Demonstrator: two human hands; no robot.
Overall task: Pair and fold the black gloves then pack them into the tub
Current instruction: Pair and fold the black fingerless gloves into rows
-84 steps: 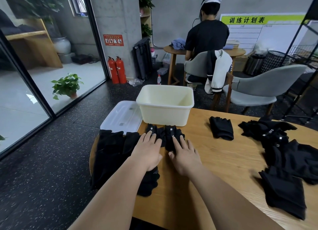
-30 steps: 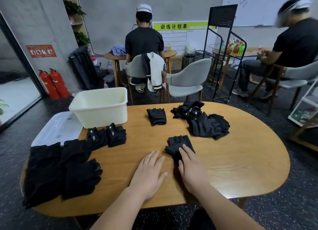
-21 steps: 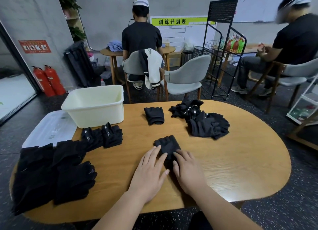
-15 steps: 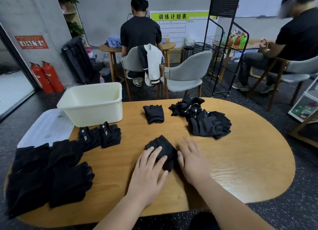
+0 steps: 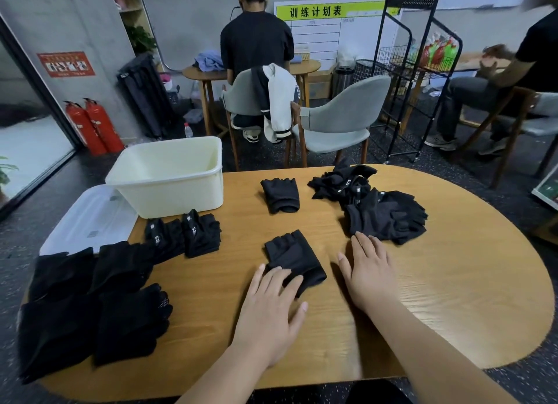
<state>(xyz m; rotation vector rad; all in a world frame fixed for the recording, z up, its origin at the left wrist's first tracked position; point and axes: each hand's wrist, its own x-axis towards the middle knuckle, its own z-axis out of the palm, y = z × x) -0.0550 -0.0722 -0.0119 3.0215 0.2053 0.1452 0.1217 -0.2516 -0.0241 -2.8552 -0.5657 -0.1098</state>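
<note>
A folded black glove pair [image 5: 290, 255] lies at the middle of the wooden table [image 5: 422, 298]. My left hand [image 5: 271, 310] lies flat with straight fingertips on its near edge. My right hand [image 5: 367, 273] rests flat on the bare wood just right of it, fingers pointing at a loose heap of black gloves [image 5: 377, 204]. Another folded pair [image 5: 280, 193] sits farther back. Two folded pairs [image 5: 184, 233] lie in front of the cream tub [image 5: 172, 186], whose inside looks empty. Larger folded black pieces [image 5: 90, 301] are stacked at the left.
A clear plastic lid [image 5: 87, 219] sits left of the tub at the table's edge. Grey chairs [image 5: 338, 122] stand behind the table. One person [image 5: 256, 41] sits facing away, another person [image 5: 519, 71] at the right. A black wire rack [image 5: 407, 71] stands at the back.
I drew a folded glove pair from the right heap toward the table's middle. My right hand has come off it and slid right; my left hand now rests on its near edge.
</note>
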